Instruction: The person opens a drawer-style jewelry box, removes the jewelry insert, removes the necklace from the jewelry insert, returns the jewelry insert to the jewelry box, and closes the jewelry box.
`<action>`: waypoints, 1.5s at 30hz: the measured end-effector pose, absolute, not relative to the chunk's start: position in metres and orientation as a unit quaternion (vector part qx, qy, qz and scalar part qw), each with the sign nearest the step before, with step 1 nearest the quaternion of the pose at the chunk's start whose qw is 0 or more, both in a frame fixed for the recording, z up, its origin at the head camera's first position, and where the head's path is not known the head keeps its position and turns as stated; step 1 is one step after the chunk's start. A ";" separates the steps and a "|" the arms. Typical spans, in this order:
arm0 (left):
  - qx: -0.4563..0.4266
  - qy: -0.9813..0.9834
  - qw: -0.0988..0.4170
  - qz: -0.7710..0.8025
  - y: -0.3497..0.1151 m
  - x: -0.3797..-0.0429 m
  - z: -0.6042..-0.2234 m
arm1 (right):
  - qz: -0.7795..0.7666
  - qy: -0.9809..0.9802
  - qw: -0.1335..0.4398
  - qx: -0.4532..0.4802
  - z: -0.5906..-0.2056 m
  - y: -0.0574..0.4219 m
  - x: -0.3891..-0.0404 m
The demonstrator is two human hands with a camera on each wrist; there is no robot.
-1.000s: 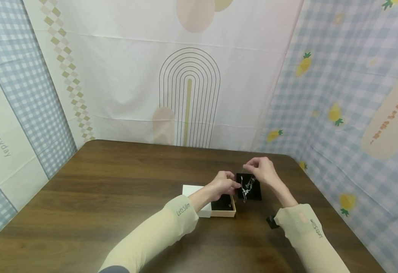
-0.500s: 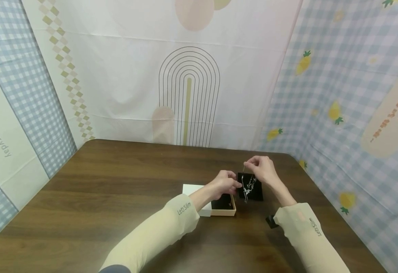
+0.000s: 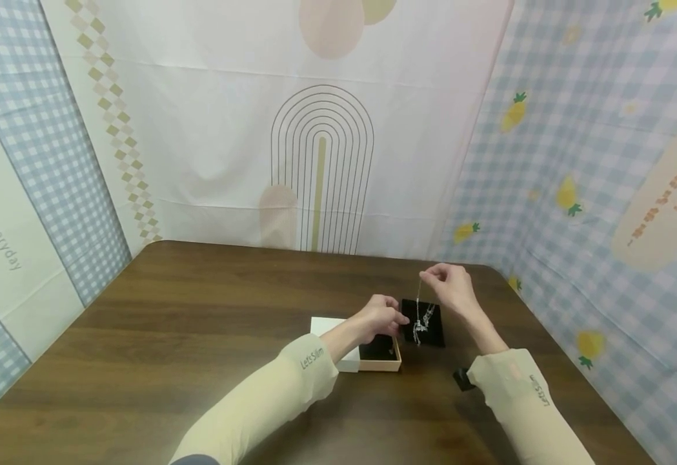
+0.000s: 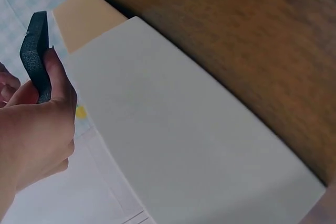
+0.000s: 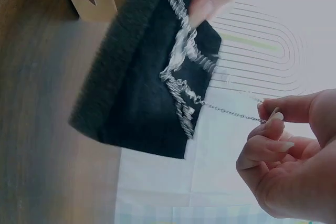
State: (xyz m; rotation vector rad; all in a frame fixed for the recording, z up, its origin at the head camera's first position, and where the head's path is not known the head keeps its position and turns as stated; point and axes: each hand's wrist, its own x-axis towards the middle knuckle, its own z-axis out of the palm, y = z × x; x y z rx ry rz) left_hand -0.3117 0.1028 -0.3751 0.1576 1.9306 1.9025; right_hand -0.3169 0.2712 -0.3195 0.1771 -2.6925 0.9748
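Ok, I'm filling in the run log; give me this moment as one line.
left hand: holds black pad | right hand: pinches silver chain running to pad | box: on table, white cover partly on

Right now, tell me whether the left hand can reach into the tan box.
Likely yes: the tan box lies close by, partly uncovered, though the left hand pinches the black pad and may need freeing.

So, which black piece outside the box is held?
The pad bearing the chain, in the left hand; the other lies on the table by the right sleeve.
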 end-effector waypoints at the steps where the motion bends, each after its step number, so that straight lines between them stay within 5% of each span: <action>1: 0.054 0.693 0.212 0.687 0.103 -0.312 -0.376 | 0.339 -0.929 0.138 0.060 -0.319 0.272 -0.317; 45: 0.050 0.712 0.204 0.670 0.094 -0.309 -0.381 | 0.424 -0.880 0.210 0.046 -0.268 0.292 -0.309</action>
